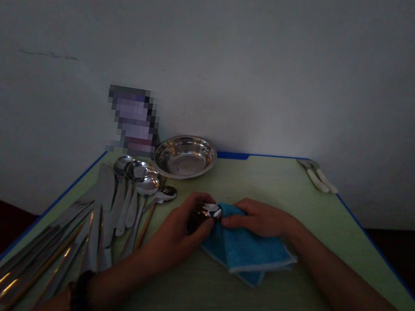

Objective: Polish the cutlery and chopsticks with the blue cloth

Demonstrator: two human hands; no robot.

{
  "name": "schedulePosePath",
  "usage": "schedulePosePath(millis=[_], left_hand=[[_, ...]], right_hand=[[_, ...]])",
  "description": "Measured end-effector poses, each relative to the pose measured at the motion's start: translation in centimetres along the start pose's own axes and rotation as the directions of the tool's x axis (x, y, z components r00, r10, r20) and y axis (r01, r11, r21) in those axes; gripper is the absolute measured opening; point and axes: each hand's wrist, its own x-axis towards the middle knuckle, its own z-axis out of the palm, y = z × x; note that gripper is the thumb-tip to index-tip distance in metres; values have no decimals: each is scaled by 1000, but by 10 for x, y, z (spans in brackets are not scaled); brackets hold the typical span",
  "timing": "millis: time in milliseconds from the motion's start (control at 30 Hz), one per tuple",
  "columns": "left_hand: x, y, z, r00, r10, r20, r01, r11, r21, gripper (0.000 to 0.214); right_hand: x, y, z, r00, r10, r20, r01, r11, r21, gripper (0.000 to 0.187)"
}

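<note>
My left hand (183,230) is closed around a small shiny metal utensil (211,210); only its bright end shows between thumb and fingers, so I cannot tell its exact kind. Right beside it, my right hand (256,217) grips a blue cloth (247,251) with a pale edge. The folded cloth touches the utensil and hangs down onto the green table. Left of my left hand lie several metal spoons (147,186), heads pointing away from me. Table knives (64,217) and other long cutlery spread along the table's left side, partly hidden by my left forearm.
A round steel bowl (187,157) stands at the back edge by the wall. Left of it a blurred-out upright panel (134,120) leans there. Two white-handled utensils (318,177) lie at the far right corner. The green table (336,239) has a blue rim.
</note>
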Motion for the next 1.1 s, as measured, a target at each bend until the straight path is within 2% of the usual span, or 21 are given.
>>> schedulePosePath(millis=[267, 367, 433, 533, 600, 767, 933, 1100], left_hand=[[-2, -2, 2, 1000, -5, 14, 5, 1000, -25, 24], [-4, -6, 3, 999, 41, -24, -41, 999, -10, 28], [-4, -8, 4, 991, 111, -72, -109, 994, 25, 26], [-5, -9, 3, 968, 185, -168, -175, 982, 77, 22], [-5, -9, 3, 963, 195, -189, -185, 980, 67, 21], [-3, -2, 1, 977, 87, -196, -110, 988, -107, 39], [2, 2, -1, 978, -30, -207, 46, 996, 71, 28], [3, -1, -2, 988, -4, -154, 26, 989, 143, 29]], right_hand=[[0, 3, 0, 999, 48, -27, -47, 998, 42, 45], [-3, 7, 0, 979, 145, -140, -109, 965, 237, 44], [-4, 12, -1, 955, 201, -218, -105, 918, 382, 42], [-6, 18, -3, 956, 204, -209, -63, 842, 536, 36], [-6, 20, -4, 965, 190, -180, -50, 810, 584, 35], [-4, 14, -2, 993, 81, -90, -21, 847, 531, 40], [-1, 10, -1, 998, 21, -56, 6, 897, 443, 40], [3, 6, 3, 997, -34, -72, 43, 990, 137, 33]])
